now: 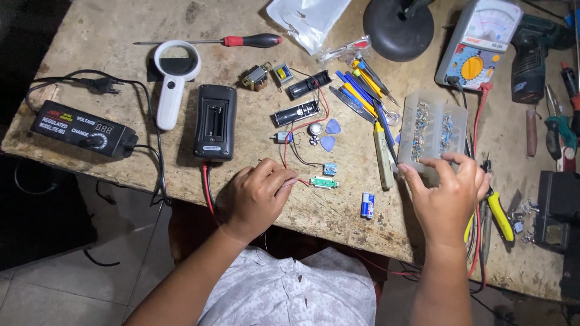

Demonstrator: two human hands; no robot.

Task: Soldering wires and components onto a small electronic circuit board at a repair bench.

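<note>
Left hand (pixel 257 196), low centre of frame, is curling closed and pinching thin red and black wires (pixel 296 158) just beside a small green circuit board (pixel 324 182) lying flat on the worn stone counter (pixel 109 36). Right hand (pixel 448 194), lower right, is spreading its fingers loosely over the near edge of a clear plastic compartment box of small parts (pixel 432 128); not gripping it firmly, as far as I can tell.

Risks, as I am judging them: a tug on the wires could be dragging the light board and the small motor (pixel 281 137) off their spots, or snapping a solder joint. The box is sitting close to the counter's crowded right side; a careless lift could be tipping parts out. The blue-and-white battery (pixel 367 205) is lying near the front edge and could be rolling off.

The board is looking intact, wires looping upward toward a black battery holder (pixel 296 113).
</note>
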